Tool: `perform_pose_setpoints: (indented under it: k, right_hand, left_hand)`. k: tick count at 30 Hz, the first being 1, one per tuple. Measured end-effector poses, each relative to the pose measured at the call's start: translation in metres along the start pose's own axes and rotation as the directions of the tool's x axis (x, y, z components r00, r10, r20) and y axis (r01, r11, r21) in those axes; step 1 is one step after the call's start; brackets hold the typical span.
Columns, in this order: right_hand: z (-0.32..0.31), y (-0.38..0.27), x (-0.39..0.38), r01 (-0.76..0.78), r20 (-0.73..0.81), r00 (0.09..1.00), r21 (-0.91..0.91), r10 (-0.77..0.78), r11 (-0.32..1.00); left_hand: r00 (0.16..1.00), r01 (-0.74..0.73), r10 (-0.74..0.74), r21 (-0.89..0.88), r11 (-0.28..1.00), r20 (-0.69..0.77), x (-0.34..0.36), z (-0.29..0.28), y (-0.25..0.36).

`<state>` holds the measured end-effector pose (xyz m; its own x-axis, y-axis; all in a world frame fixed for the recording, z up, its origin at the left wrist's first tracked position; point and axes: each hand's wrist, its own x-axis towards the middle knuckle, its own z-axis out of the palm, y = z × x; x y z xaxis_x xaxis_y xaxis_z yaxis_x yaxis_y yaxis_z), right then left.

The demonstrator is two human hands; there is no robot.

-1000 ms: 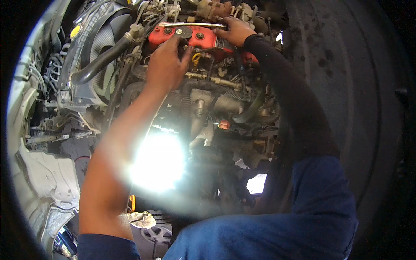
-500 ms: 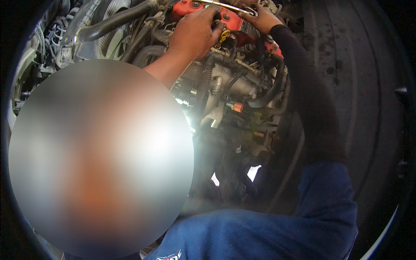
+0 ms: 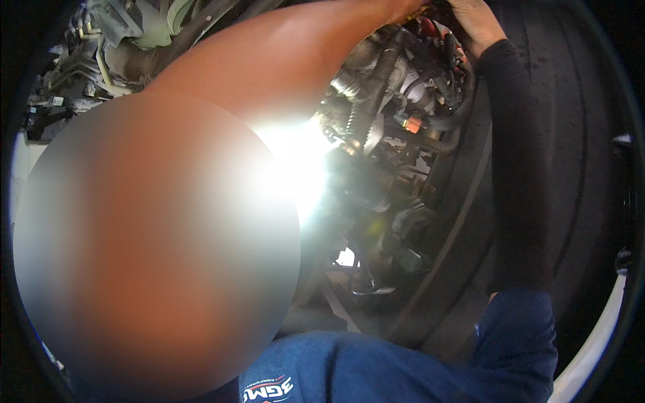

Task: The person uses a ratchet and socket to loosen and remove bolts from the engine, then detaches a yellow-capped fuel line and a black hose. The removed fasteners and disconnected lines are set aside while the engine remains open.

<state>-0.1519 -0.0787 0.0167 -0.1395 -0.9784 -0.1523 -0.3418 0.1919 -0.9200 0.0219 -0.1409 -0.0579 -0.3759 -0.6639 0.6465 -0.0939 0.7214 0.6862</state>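
Note:
My bare left arm stretches across the upper part of the view, and my left hand (image 3: 413, 9) reaches the top edge over the engine (image 3: 366, 101). Its fingers are cut off by the frame. My right hand (image 3: 478, 25), with a black sleeve up to the wrist, is bent over the far right side of the engine beside a red engine cover (image 3: 428, 28). The fingertips lie hidden at the top edge, so whatever either hand grips does not show. Below the hands is an orange connector (image 3: 412, 125) among dark hoses.
A black panel (image 3: 578, 168) runs down the right side under my sleeved arm. Ribbed hose (image 3: 381, 70) and metal parts fill the engine bay. Strong glare (image 3: 292, 164) washes out the middle. A large blurred disc hides the lower left. Pipes (image 3: 101, 64) line the upper left.
The view has shifted closer, and the red cover has mostly left it. My left arm has reached farther up and right. The silver rod-like tool near my right hand no longer shows.

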Motion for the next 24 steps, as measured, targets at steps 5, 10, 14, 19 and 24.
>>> perform_pose_setpoints:
  k: [5, 10, 14, 19, 24]
  right_hand:
    - [0.023, -0.004, -0.017, -0.035, -0.111, 0.993, 0.055, 0.041, 0.998]
    - [0.034, -0.005, -0.02, -0.028, -0.243, 0.97, -0.007, 0.025, 1.0]
    - [0.019, 0.013, -0.022, 0.091, -0.206, 0.947, -0.559, -0.245, 0.824]
    - [-0.016, 0.074, -0.009, 0.008, -0.276, 0.961, -0.067, -0.026, 0.998]
    - [-0.014, 0.13, -0.004, 0.167, -0.369, 0.876, -0.373, -0.311, 0.913]
  left_hand:
    - [0.999, 0.026, -0.028, 0.113, 0.993, 0.019, -0.003, -0.001, 0.001]
    - [0.996, 0.085, -0.091, 0.176, 0.981, 0.025, -0.011, -0.012, 0.014]
    - [0.923, 0.222, -0.289, 0.264, 0.939, 0.253, 0.0, -0.022, 0.026]
    - [0.892, 0.053, -0.167, 0.27, 0.961, 0.42, 0.008, -0.009, 0.013]
    - [0.809, -0.216, -0.048, 0.373, 0.902, 0.585, 0.023, 0.016, 0.0]
